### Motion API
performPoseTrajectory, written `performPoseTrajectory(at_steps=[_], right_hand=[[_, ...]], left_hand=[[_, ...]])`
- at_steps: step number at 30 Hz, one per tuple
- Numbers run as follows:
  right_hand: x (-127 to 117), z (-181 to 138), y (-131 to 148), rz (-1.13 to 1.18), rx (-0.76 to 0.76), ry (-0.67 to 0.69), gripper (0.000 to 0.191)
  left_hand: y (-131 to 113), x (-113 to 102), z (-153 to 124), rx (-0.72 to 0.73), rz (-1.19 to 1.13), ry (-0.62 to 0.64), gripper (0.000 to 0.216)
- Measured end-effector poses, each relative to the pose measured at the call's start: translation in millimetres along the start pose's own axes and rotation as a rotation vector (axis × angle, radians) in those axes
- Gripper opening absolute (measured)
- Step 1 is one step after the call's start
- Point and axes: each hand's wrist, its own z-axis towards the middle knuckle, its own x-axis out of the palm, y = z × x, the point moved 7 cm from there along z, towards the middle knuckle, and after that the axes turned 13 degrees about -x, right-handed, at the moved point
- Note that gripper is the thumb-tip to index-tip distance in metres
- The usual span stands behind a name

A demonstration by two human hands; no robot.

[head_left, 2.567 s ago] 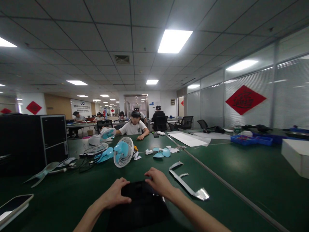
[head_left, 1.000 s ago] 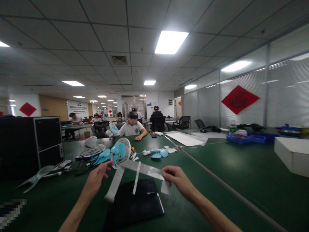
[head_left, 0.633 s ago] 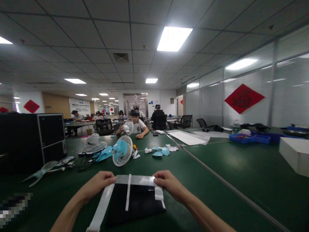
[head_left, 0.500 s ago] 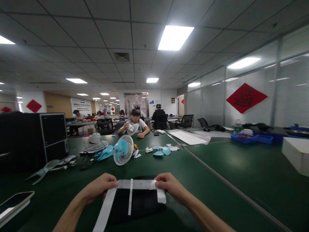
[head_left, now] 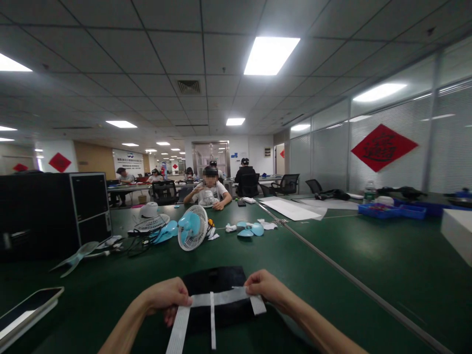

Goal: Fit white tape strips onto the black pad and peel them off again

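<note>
A flat white band [head_left: 221, 297] with lengthwise ribs, like elastic, is stretched between my two hands. My left hand [head_left: 170, 299] pinches it at its left bend, from where a long tail slants down toward me. Its right bend is pinched by my right hand [head_left: 266, 289], with a short end hanging below the fingers. From the band's middle a narrow white strip [head_left: 213, 324] hangs down. Beneath lies a flat black piece [head_left: 214, 278], perhaps cloth or a pouch, partly covered by the band and hands; whether they touch I cannot tell.
On the green table [head_left: 313, 295] stand a fan cage with blue blades [head_left: 193, 227], blue fan blades [head_left: 250, 229] and cables. A black computer case [head_left: 90, 206] and a phone [head_left: 27, 314] are at left. Blue trays [head_left: 379, 210] sit at right. A co-worker [head_left: 212, 189] sits opposite.
Both hands and the band have come lower and nearer to me, so more of the black piece's far part shows. The view has shifted slightly. The co-worker's held fan part is lower.
</note>
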Motion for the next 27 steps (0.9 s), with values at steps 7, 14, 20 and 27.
performPoseTrajectory(at_steps=[7, 14, 20, 27], right_hand=[[3, 6, -3, -0.127, -0.085, 0.013, 0.018], [5, 11, -7, -0.323, -0.192, 0.03, 0.017], [8, 9, -2, -0.426, -0.268, 0.0, 0.019], [9, 4, 1, -0.52, -0.301, 0.001, 0.018]], left_hand=[[5, -3, 3, -0.058, 0.095, -0.038, 0.048], [12, -9, 15, -0.076, 0.216, -0.089, 0.044], [9, -11, 13, -0.077, 0.291, -0.156, 0.043], [1, -8, 3, -0.131, 0.335, -0.227, 0.034]])
